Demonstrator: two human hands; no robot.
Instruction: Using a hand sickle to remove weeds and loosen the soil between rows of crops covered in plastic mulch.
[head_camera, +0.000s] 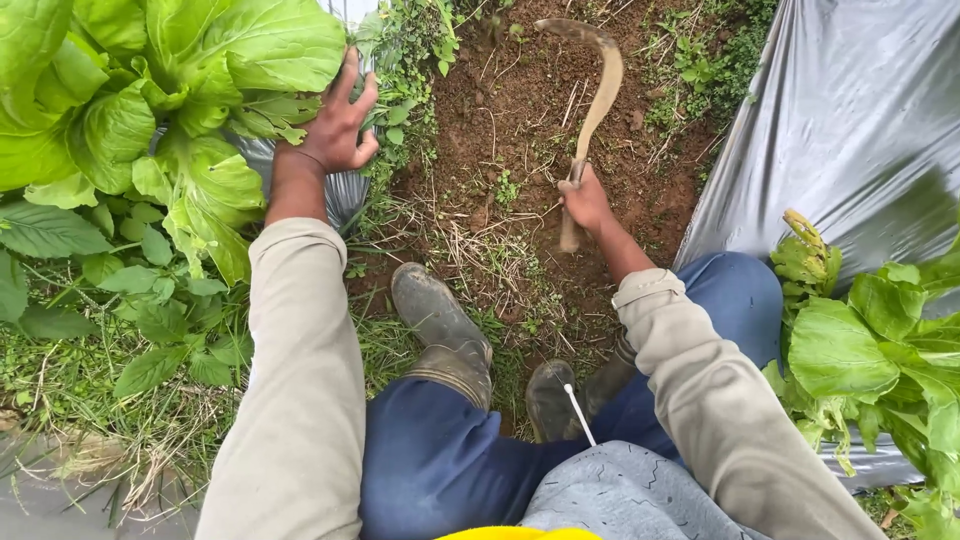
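My left hand (335, 125) reaches forward to the left, fingers spread against the leaves of a big leafy green plant (170, 90) that grows through grey plastic sheeting. My right hand (585, 200) grips the wooden handle of a curved sickle (598, 95). The blade points away from me and hooks left above bare brown soil (510, 110). Both arms wear beige sleeves. I am crouched, with muddy rubber boots (440, 325) planted in the furrow between two beds.
Grey plastic mulch sheeting (850, 120) covers the bed on the right, with another leafy green plant (870, 350) at its near edge. Weeds and dry grass (130, 330) line the furrow on the left. Small weeds grow at the far end.
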